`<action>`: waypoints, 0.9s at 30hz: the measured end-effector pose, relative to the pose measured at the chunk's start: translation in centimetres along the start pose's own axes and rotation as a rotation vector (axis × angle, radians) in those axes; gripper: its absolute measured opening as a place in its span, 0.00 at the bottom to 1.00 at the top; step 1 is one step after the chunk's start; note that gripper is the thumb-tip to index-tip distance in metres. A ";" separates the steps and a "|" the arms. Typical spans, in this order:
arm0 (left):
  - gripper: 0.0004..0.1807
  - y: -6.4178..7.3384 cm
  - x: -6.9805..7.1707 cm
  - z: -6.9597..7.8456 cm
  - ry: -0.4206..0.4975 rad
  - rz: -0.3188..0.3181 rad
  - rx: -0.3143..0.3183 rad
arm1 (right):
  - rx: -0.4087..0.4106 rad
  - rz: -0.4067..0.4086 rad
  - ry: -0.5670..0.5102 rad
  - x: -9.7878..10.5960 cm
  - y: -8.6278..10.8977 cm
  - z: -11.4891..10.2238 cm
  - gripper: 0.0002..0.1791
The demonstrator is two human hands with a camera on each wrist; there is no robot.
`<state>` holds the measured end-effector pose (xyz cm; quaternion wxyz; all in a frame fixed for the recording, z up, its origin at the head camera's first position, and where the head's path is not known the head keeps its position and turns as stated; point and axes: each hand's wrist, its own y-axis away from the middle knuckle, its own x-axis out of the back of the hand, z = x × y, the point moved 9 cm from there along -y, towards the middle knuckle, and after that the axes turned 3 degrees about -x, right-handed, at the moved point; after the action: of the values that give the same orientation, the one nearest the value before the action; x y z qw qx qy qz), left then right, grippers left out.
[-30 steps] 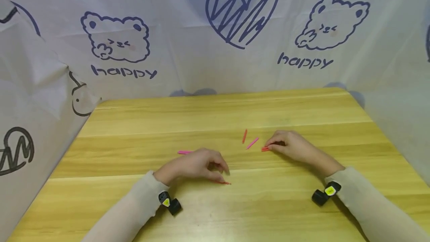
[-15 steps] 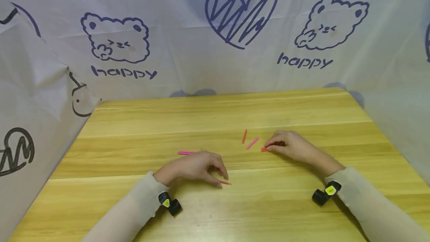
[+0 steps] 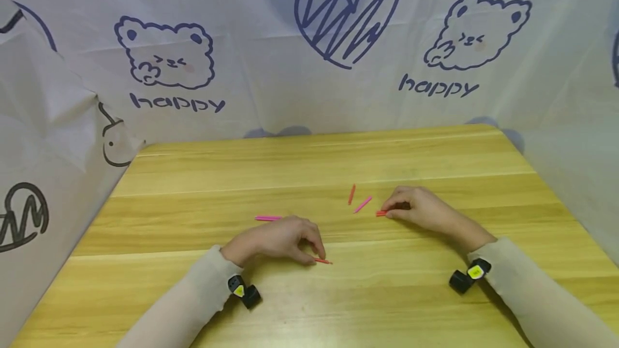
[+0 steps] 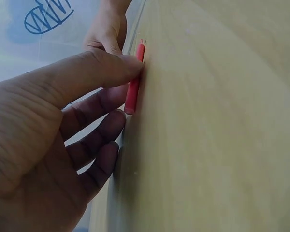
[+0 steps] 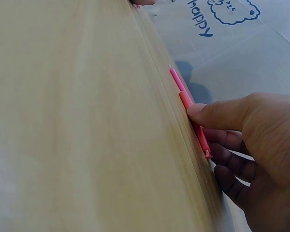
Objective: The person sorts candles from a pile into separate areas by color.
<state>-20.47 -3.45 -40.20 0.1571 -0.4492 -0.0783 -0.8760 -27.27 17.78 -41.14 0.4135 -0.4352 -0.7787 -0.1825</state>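
My left hand pinches a thin red candle between thumb and forefinger, close over the table. The wick end of this candle points away from the hand in the left wrist view. On the right, my right hand holds red candle pieces, seen as two short lengths side by side in the head view. In the right wrist view the thumb presses a red candle whose wick end sits near the curled fingers. A pink candle lies just past it.
Between the hands, toward the back, lie an orange-red candle and a pink candle. Pink candles lie side by side behind the left hand. The wooden table meets a printed white cloth at its far edge.
The left thumb and forefinger have shifted slightly and closed together on the red candle, leaving more of it showing. The right hand stays nearly still.
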 end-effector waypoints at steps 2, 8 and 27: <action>0.09 0.0 0.0 0.1 -0.013 0.004 -0.011 | 0.002 -0.001 -0.001 0.0 0.0 -0.1 0.07; 0.08 -0.1 0.1 0.3 -0.022 0.016 -0.025 | -0.003 0.003 -0.008 0.1 0.0 -0.2 0.07; 0.13 -0.3 -0.2 1.3 -0.170 -0.017 -0.010 | -0.011 -0.008 -0.015 -0.1 0.1 0.2 0.07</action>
<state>-19.48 -2.74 -39.56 0.1402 -0.5220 -0.0909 -0.8364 -27.30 17.92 -41.33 0.4044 -0.4357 -0.7825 -0.1852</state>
